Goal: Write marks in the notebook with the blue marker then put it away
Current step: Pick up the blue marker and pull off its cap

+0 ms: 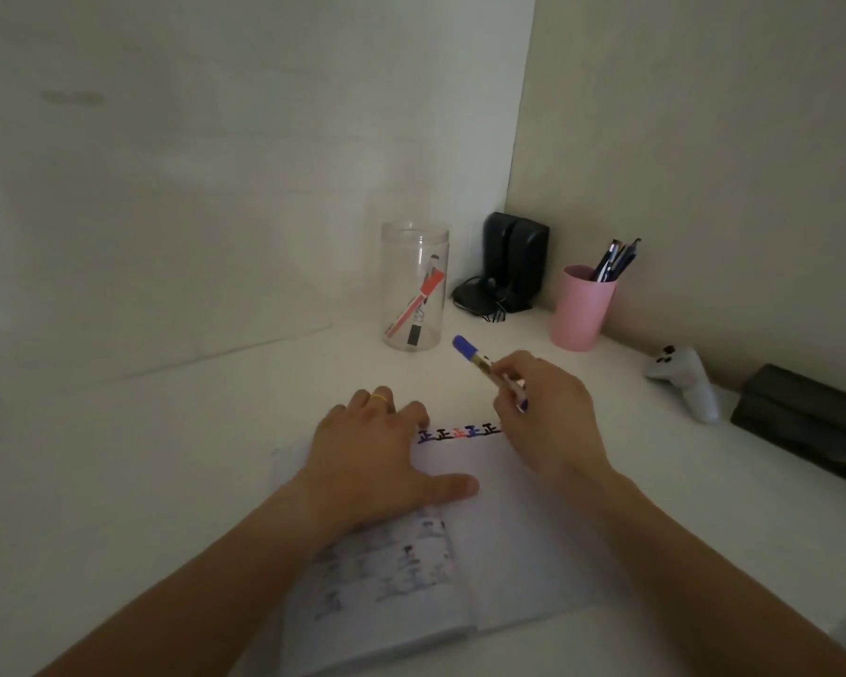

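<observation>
An open white notebook lies on the white desk in front of me. A row of blue, black and red marks runs along the top of its right page. My left hand lies flat on the left page with its fingers spread; a gold ring is on one finger. At the right end of that row, my right hand grips the blue marker. The marker's blue end points up and to the left, and its lower end is hidden by my fingers.
A clear jar with a red and a black marker stands behind the notebook. A pink cup of pens is to the right, black speakers are in the corner. A white game controller and a dark box lie at the right.
</observation>
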Available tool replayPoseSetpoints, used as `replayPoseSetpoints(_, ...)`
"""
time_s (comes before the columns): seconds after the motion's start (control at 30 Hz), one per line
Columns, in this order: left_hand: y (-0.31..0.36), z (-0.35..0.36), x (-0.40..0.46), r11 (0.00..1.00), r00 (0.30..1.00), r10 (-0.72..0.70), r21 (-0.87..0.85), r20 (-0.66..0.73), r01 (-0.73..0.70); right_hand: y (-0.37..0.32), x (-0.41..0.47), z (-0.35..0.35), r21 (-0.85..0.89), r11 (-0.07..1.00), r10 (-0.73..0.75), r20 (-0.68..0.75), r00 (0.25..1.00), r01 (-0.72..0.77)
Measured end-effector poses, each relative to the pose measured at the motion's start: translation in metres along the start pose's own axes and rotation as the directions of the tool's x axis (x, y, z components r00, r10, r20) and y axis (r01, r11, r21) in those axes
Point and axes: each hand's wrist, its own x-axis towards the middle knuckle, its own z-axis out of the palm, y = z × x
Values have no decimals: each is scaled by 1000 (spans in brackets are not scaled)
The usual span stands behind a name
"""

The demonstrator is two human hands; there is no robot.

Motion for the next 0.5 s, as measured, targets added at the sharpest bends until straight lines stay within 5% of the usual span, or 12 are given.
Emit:
replayPoseSetpoints(0.2,-30,-7,47,977,975,-101,-203,-197,61,-29,36,11,599,791,174,-24,984,-125)
replayPoseSetpoints(0.33,-47,1,45,956,863,-106,-291,-493,-49,-26,26,19,775,608,213,50,976,-173)
replayPoseSetpoints(0.5,-56,-2,40,963,836,51,-196,-546,-187,-21,20,13,910,338,189,182,965,-238)
